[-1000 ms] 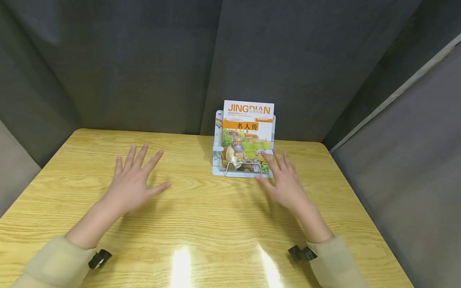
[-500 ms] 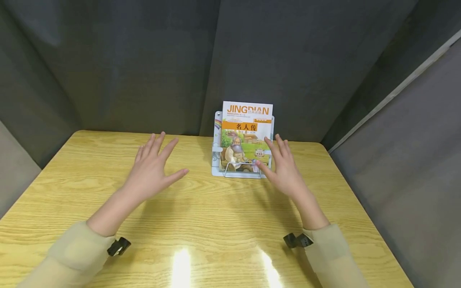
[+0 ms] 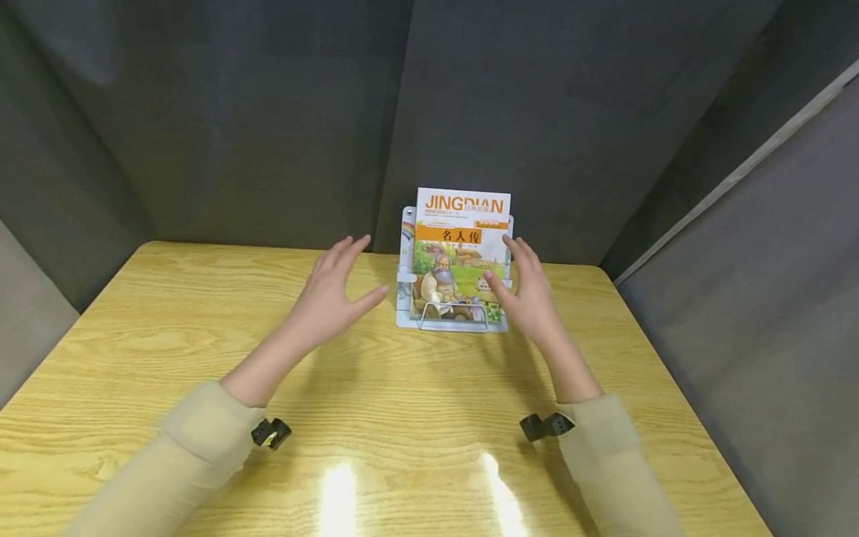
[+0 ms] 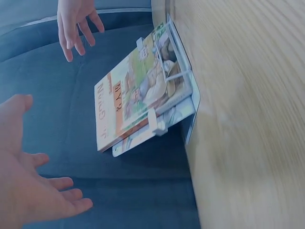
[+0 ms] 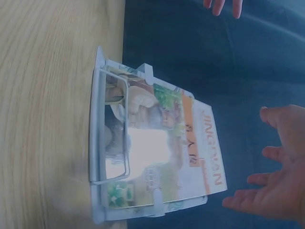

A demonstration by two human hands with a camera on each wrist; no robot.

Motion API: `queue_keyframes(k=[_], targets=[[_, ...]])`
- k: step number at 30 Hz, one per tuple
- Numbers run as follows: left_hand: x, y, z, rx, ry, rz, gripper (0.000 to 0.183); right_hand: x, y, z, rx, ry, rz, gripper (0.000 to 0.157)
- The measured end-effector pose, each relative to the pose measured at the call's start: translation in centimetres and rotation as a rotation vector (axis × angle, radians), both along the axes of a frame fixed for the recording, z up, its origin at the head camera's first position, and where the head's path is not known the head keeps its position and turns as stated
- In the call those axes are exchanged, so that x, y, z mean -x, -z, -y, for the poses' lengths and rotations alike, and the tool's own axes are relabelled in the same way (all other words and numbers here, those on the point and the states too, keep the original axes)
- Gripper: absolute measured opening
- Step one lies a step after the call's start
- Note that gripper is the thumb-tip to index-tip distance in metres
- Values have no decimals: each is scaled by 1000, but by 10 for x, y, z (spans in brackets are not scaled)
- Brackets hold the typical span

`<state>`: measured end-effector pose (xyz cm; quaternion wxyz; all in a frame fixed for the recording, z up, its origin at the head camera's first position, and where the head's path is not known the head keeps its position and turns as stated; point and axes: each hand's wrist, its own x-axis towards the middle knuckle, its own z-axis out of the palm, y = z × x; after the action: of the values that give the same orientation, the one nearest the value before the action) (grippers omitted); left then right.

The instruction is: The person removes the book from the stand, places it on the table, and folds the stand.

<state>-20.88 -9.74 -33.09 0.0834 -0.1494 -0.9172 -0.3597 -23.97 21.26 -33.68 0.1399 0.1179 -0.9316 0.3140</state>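
A paperback book (image 3: 463, 253) with orange lettering and a bearded figure on its cover leans upright on a pale book stand (image 3: 404, 298). The stand's wire bar (image 3: 453, 304) crosses the lower cover, and side clips (image 4: 155, 123) grip the book's edges. My left hand (image 3: 329, 298) hovers to the left of the stand, fingers extended and thumb spread, holding nothing. On the other side, my right hand (image 3: 532, 298) has its fingers extended and overlaps the book's right edge in the head view. The right wrist view shows this hand apart from the cover, beyond the book's top.
The stand is on a wood-grain table (image 3: 376, 403), close to its back edge. Dark grey curtains (image 3: 268, 119) hang behind it, and a grey panel (image 3: 751, 298) runs along the right side. Each sleeve cuff carries a small black device (image 3: 271, 432).
My left hand has moved right and forward, toward the stand, turning its palm inward. The right hand has shifted slightly forward along the book's right edge. Book and stand stay in place.
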Motion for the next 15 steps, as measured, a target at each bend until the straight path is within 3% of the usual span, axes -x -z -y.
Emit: queue_keyframes(k=[6, 15], targets=[[15, 9, -19, -144, 0, 58, 82, 13, 8, 0, 110, 37, -19, 65], [40, 24, -48, -339, -28, 141, 79, 38, 20, -6, 353, 124, 82, 68]])
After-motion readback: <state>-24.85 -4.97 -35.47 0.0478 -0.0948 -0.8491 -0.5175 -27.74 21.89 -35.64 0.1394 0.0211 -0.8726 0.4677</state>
